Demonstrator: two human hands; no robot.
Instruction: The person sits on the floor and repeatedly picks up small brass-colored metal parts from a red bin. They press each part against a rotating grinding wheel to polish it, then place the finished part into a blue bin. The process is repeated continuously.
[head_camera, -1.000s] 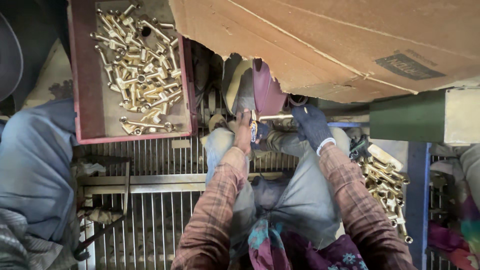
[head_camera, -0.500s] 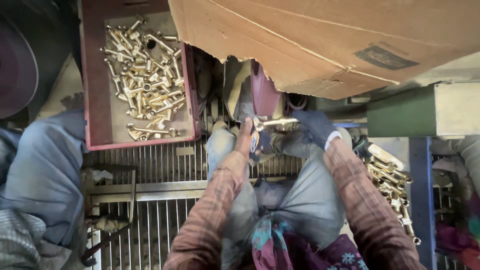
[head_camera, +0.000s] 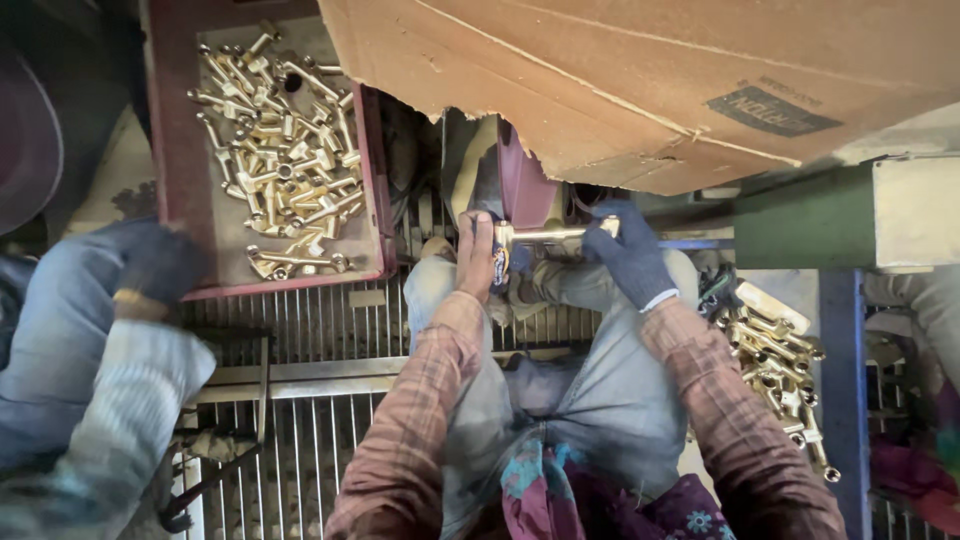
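Brass, long and slim: a pipe-like fitting (head_camera: 548, 234) w/ a blocky end is held level between both hands, above the person's knees and just below the torn edge of a big brown cardboard sheet (head_camera: 640, 80).

Left hand (head_camera: 476, 255) is bare, fingers closed round the fitting's left end, w/ a bit of blue stuff against the palm; can't tell what that is. Right hand (head_camera: 628, 258) wears a dark blue knit glove and pinches the right end between fingertips. So one piece is in hand and being worked; exactly what's being done to it can't be told.

How far along, judging by the heaps: the dark red tray (head_camera: 172, 150) to the left, up on the metal grille worktop (head_camera: 330, 330), holds a big pile of brass fittings (head_camera: 275, 160), roughly half covering its floor. A second loose heap of similar brass parts (head_camera: 775, 355) lies right of the right forearm, beside a blue frame post (head_camera: 838, 380). Which heap is finished and which is waiting can't be told, but both are sizeable, so prob. mid-batch.

Far left, a co-worker's gloved hand (head_camera: 160, 270) rests at the tray's corner.
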